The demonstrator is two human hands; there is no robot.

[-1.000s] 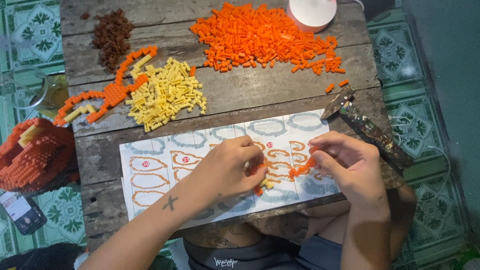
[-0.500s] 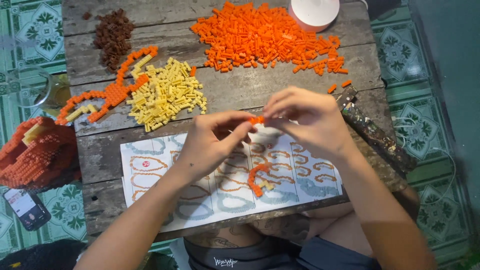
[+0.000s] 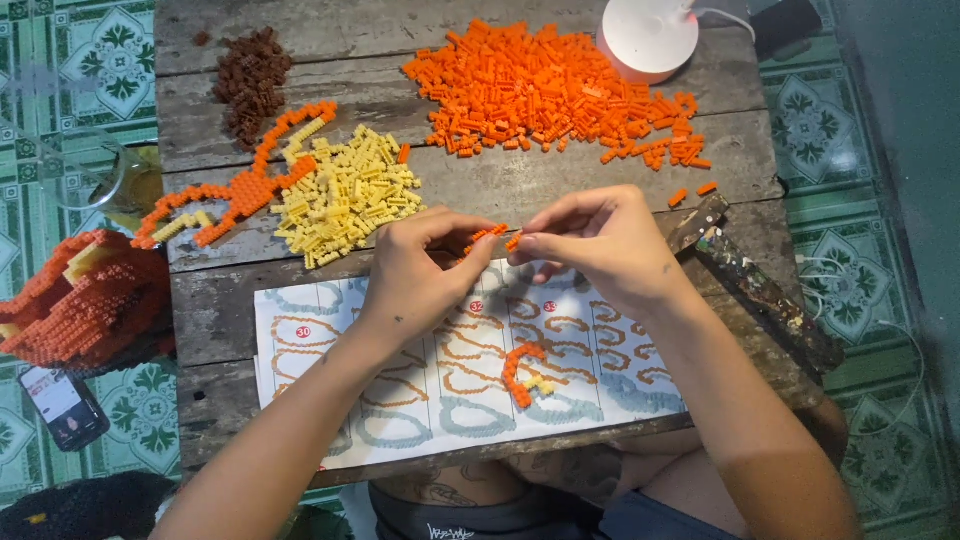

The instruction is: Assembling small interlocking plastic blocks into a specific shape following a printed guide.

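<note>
My left hand (image 3: 412, 275) pinches a short strip of joined orange bricks (image 3: 484, 237) above the instruction sheet (image 3: 300, 330). My right hand (image 3: 600, 245) holds a single small orange brick (image 3: 513, 241) at its fingertips, almost touching the strip's end. Below the hands, a curved orange assembly with a few yellow bricks (image 3: 525, 372) lies on the sheet. The sheet rests on a worn wooden table (image 3: 520, 180).
A big pile of orange bricks (image 3: 550, 90) lies at the back, a yellow pile (image 3: 345, 195) and a brown pile (image 3: 250, 80) to the left. An orange-and-yellow flat piece (image 3: 235, 190), a white lamp base (image 3: 650, 35), a large orange build (image 3: 80, 300) and a phone (image 3: 62, 405) are around.
Both hands rose from the sheet toward the table's middle, leaving the curved orange assembly lying on the sheet. They now hold a short orange strip and a single brick.
</note>
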